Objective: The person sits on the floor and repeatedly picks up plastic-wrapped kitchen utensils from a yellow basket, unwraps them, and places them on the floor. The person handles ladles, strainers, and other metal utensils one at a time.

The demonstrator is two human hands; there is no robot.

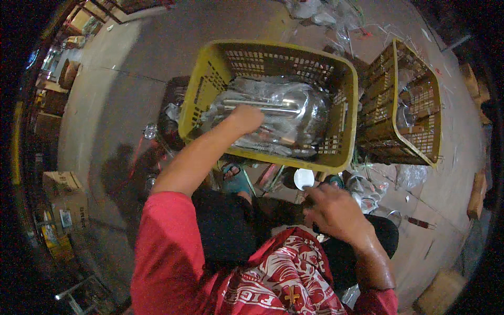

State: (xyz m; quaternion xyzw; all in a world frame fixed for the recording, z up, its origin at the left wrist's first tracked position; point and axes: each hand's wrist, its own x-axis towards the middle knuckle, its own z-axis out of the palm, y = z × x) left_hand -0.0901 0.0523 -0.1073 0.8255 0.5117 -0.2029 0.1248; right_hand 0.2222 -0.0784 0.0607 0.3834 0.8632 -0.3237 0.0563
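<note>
A yellow plastic crate (346, 131) stands in front of me, holding shiny metal utensils with long thin handles (281, 108) among clear plastic wrapping (302, 131). My left hand (248, 119) reaches over the crate's near left side. It is closed against the handles, its fingertips turned down out of sight, so what it grips cannot be made out. My right hand (336, 212) hovers above my right knee, outside the crate, with its fingers bent and blurred. Just beyond those fingers shows a white round piece (303, 179); whether the hand touches it is unclear.
A second yellow crate (396, 105) sits to the right, with things inside it. Crumpled clear plastic (367, 189) lies on the floor beside my right hand, and more plastic (325, 18) at the far side. A cardboard box (65, 205) stands at the left. My sandalled foot (234, 178) is below the crate.
</note>
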